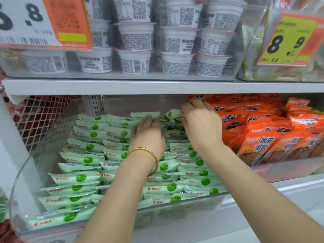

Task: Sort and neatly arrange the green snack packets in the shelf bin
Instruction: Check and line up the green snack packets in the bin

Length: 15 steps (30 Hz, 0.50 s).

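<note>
Several pale green snack packets [82,178] with green fruit prints lie in overlapping rows inside a clear plastic shelf bin [175,210]. Both arms reach deep into the bin's back. My left hand [148,135], with a gold bangle on its wrist, lies fingers forward on the packets and touches an upright packet [144,114] at the back. My right hand [201,123] grips a bunched green packet [172,114] at the back right, fingers curled around it.
Orange snack packets [266,139] fill the neighbouring bin on the right. White cups [135,62] stand stacked on the shelf above, whose edge [157,87] hangs low over the bin. Price tags [289,39] hang above. A wire mesh divider [43,116] is on the left.
</note>
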{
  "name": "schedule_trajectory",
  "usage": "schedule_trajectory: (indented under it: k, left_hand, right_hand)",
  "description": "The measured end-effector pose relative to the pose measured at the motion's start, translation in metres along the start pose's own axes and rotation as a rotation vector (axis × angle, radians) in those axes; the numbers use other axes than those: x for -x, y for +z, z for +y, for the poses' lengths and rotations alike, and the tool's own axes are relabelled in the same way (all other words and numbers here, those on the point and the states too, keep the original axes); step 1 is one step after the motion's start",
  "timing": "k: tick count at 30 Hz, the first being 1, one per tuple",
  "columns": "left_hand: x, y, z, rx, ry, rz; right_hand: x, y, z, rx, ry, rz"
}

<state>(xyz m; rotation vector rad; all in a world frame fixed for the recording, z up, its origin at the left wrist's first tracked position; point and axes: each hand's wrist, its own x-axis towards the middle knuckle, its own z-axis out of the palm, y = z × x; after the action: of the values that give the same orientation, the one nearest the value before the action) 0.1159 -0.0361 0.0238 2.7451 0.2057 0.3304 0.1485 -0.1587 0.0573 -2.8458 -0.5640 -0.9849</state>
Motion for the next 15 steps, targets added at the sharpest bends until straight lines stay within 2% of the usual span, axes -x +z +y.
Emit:
schedule_trajectory:
  k: [4,8,11,13,15]
  left_hand:
    - [0.0,0.0,-0.004,-0.09,-0.028,-0.123]
    - [-0.002,-0.001,-0.006,-0.079,-0.033,-0.16]
    - [-0.001,-0.004,-0.006,-0.055,-0.038,-0.172]
    - [0.0,-0.005,-0.007,-0.048,-0.042,-0.174]
    - [0.0,-0.006,-0.007,-0.045,-0.041,-0.174]
  right_hand:
    - [-0.006,0.001,-0.009,0.082,-0.046,-0.062]
    - [-0.02,-0.008,-0.019,0.123,0.031,-0.433]
    - [-0.03,-0.007,-0.022,0.134,0.018,-0.604]
    - [-0.025,0.0,-0.02,0.059,0.029,-0.641]
    - [-0.013,0.007,-0.013,-0.045,0.027,-0.539]
